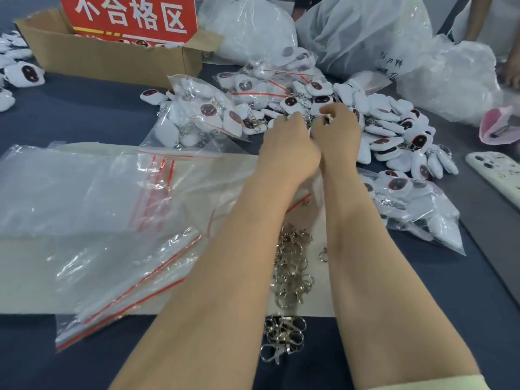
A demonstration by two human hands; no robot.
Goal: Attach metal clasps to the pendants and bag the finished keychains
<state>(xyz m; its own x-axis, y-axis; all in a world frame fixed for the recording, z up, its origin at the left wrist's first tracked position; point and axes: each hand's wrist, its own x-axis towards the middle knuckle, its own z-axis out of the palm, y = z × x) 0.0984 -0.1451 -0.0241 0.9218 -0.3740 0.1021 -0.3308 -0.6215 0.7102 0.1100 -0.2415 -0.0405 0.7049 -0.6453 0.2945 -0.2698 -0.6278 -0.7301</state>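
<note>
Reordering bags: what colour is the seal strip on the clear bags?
Red seal strip, clearest in the head view.

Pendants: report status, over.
At pendant pile: left hand, right hand together, fingers curled, grip hidden. Between forearms, loose clasps. On the left, zip bags. Nothing blocking.

Left of the pendant heap [388, 122], a strip of bare bench [84, 119] is lying open between the cardboard box [112, 60] and the zip bags [84, 206]. Behind the heap, plastic sacks [365, 32] are blocking the way; nearer than it, loose metal clasps [292, 266] are cluttering the bench; a phone [498, 175] is lying to its right.
</note>
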